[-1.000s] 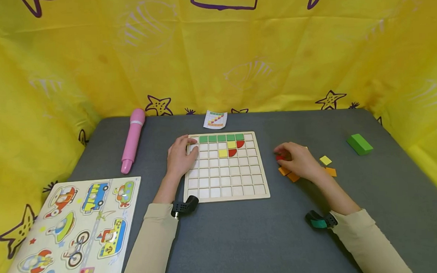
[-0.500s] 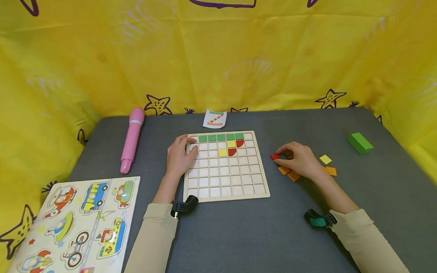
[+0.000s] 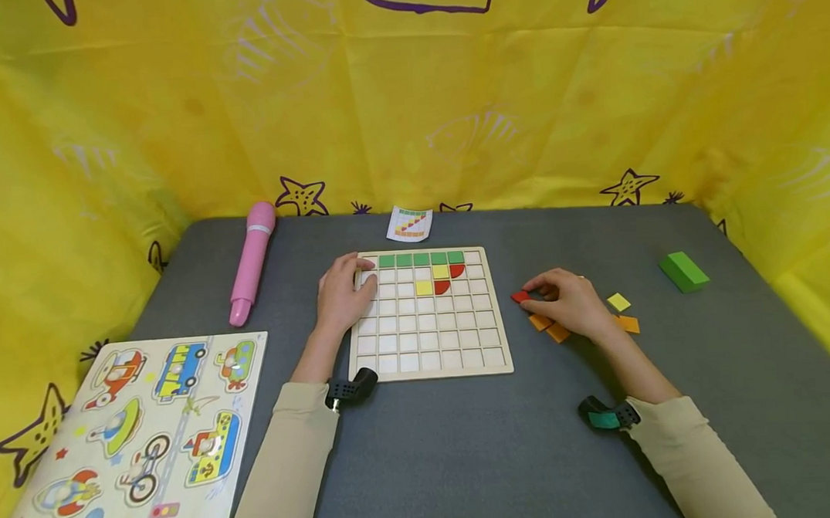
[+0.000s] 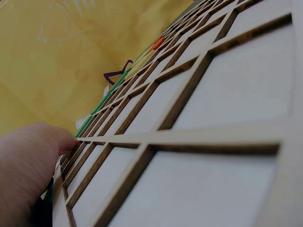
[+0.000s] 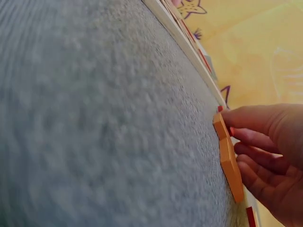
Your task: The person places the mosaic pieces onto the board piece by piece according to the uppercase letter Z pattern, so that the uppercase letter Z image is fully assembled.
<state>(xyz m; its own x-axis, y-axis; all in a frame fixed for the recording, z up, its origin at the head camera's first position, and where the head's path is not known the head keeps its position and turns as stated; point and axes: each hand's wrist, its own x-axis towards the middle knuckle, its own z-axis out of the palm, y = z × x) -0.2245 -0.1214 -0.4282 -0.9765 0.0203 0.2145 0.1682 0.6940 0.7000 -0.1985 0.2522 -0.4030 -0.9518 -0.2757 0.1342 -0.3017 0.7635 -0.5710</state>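
In the head view my left hand (image 3: 343, 297) rests on the left edge of a wooden grid board (image 3: 420, 372), its fingers and thumb over the far left squares. The left wrist view shows part of that hand touching the board (image 4: 208, 135). The board bears a row of green tiles (image 3: 421, 259), yellow square tiles (image 3: 424, 288) and red quarter-circle tiles (image 3: 442, 288). To the right of the board, my right hand (image 3: 566, 303) pinches a red tile (image 3: 520, 295) at its fingertips. Orange tiles (image 3: 558, 332) lie just under that hand, also orange tiles (image 5: 230, 172) in the right wrist view.
A yellow tile (image 3: 618, 303) and another orange tile (image 3: 629, 324) lie right of my right hand. Farther right is a green block (image 3: 683, 272). A small pattern card (image 3: 409, 224) lies behind the board. At left are a pink microphone-shaped object (image 3: 253, 262) and a picture puzzle (image 3: 165, 424).
My right hand has drawn the red tile slightly left, out from under the fingers towards the board. The left hand keeps its place on the board.
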